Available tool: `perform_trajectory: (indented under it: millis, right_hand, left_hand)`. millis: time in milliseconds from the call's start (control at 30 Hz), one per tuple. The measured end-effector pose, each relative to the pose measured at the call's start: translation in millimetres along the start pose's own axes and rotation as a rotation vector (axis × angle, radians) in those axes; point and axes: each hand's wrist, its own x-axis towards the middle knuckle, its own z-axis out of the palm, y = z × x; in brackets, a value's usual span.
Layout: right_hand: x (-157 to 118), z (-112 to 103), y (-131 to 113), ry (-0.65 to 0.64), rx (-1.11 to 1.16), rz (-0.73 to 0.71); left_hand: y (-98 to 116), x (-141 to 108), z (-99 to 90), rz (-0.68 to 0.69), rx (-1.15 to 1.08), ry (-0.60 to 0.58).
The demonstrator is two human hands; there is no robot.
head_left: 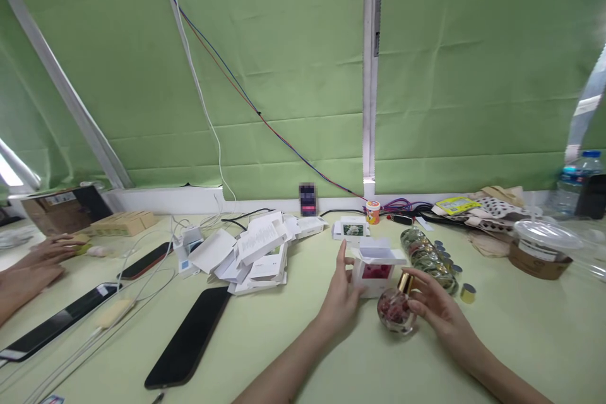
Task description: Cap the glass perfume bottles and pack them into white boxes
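Glass bottle [396, 311] by white box [376, 273] edge; open room between forearms [294, 356].

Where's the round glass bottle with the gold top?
In the head view, the round glass bottle is low, right of centre, in the right hand, just nearer than the white box in the left hand.

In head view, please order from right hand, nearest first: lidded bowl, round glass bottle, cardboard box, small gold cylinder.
1. Round glass bottle, held by the right hand.
2. Small gold cylinder, just right of it.
3. Lidded bowl, farther right.
4. Cardboard box, far left.
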Motion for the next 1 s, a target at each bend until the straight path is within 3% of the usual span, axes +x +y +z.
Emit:
perform_trajectory:
  millis: [100,167,300,400,500,667,833,1000]
  right_hand:
    - [0,-9,-2,0.155,-0.014,-0.109]
    - [2,-15,-8,0.321,-0.015,-0.184]
    - [6,-25,-20,0.624,-0.007,-0.317]
    - [6,-27,-22,0.69,-0.078,-0.444]
    - [4,-23,-20,0.613,-0.166,-0.538]
    - [2,-20,-21,0.326,-0.278,-0.678]
    - [1,-24,-25,0.136,-0.429,-0.763]
    - [1,-21,-26,-0.011,-0.623,-0.84]
  left_hand:
    - [-4,1,-11.2,0.253,0.355,-0.053]
    - [-5,3,-16.9,0.343,0.482,-0.093]
    - [-2,3,-17.7,0.373,0.527,-0.094]
    - [1,0,-10.8,0.365,0.521,-0.093]
    - [6,-4,-2.9,0.326,0.535,-0.109]
    - [16,-9,4.6,0.363,0.533,-0.183]
    - [20,-15,9.0,0.359,0.665,-0.263]
    - [18,-17,11.5,0.35,0.781,-0.262]
